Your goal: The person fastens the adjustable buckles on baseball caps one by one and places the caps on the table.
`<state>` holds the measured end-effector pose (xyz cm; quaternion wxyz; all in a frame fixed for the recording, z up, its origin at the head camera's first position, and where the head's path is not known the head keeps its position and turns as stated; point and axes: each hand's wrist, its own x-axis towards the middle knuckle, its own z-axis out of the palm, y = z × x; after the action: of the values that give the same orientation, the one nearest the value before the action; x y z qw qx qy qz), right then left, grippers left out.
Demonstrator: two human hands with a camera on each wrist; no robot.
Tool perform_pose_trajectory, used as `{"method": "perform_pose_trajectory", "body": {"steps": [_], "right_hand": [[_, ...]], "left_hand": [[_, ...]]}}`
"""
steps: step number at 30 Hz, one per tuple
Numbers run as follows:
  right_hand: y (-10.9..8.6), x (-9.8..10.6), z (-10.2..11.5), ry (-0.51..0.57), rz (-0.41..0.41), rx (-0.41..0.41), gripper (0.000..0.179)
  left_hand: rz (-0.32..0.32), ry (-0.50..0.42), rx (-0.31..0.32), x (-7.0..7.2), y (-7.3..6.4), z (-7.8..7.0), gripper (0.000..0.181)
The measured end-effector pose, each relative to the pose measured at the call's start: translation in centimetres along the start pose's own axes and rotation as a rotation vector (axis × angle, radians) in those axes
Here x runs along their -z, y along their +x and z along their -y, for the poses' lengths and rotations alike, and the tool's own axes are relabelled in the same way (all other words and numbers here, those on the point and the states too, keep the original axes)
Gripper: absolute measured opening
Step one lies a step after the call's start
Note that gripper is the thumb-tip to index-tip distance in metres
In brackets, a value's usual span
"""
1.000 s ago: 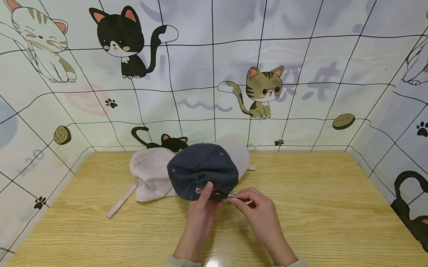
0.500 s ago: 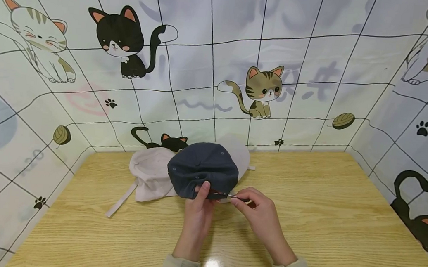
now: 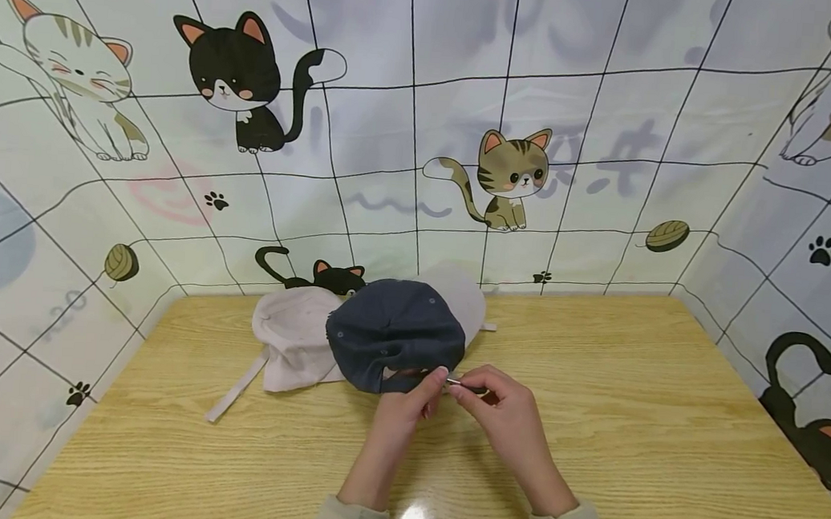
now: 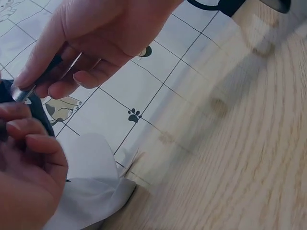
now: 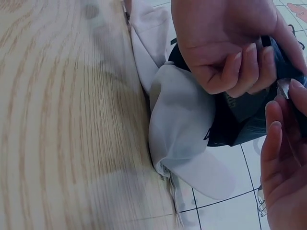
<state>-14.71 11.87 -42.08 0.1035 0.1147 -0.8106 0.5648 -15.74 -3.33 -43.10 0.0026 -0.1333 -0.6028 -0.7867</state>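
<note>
A navy baseball cap (image 3: 396, 322) is held crown up above the table, its back opening towards me. My left hand (image 3: 404, 419) grips the dark back strap at the opening's right end, thumb on top. Close beside it, my right hand (image 3: 509, 415) pinches the free end of the strap next to a small metal buckle (image 5: 283, 87). The fingertips of both hands nearly meet there; in the left wrist view the left hand (image 4: 29, 177) and right hand (image 4: 110, 33) flank the buckle. Most of the strap is hidden by fingers.
A pale pinkish cap (image 3: 295, 323) lies behind the navy one to the left, its loose strap (image 3: 236, 393) trailing on the wooden table (image 3: 630, 403). Another pale cap (image 3: 468, 305) shows behind on the right. Cat-printed cloth (image 3: 365, 151) walls the back and sides.
My left hand has shifted right along the strap, its thumb moving from the opening's middle to beside the buckle. The right hand and the pale caps stay in place.
</note>
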Motion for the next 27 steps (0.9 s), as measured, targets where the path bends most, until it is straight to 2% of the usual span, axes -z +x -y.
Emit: {"method": "perform_pose_trajectory", "body": {"steps": [3, 6, 9, 12, 14, 20, 27], "right_hand": [[0.0, 0.0, 0.0, -0.021, 0.003, -0.001, 0.01], [-0.1, 0.1, 0.6, -0.031, 0.014, -0.016, 0.009], [-0.3, 0.4, 2.1, -0.032, 0.021, -0.022, 0.009], [-0.6, 0.6, 3.4, -0.03, 0.025, -0.003, 0.01], [-0.6, 0.6, 3.4, -0.028, 0.032, 0.012, 0.008], [-0.4, 0.5, 2.4, -0.015, 0.068, 0.023, 0.006], [0.1, -0.1, 0.1, -0.025, 0.028, -0.024, 0.006]], "left_hand": [[0.088, 0.08, -0.015, -0.1, -0.1, -0.2, 0.027], [0.119, 0.091, -0.002, -0.5, -0.3, -1.1, 0.024], [0.099, 0.086, 0.029, -0.7, -0.5, -1.5, 0.023], [0.059, 0.083, 0.07, -0.5, -0.3, -0.5, 0.024], [0.035, 0.074, 0.073, -0.3, -0.2, 0.2, 0.024], [-0.021, 0.082, 0.04, -0.4, 0.0, 0.4, 0.022], [-0.051, 0.065, 0.091, -0.2, 0.0, 0.4, 0.023]]}}
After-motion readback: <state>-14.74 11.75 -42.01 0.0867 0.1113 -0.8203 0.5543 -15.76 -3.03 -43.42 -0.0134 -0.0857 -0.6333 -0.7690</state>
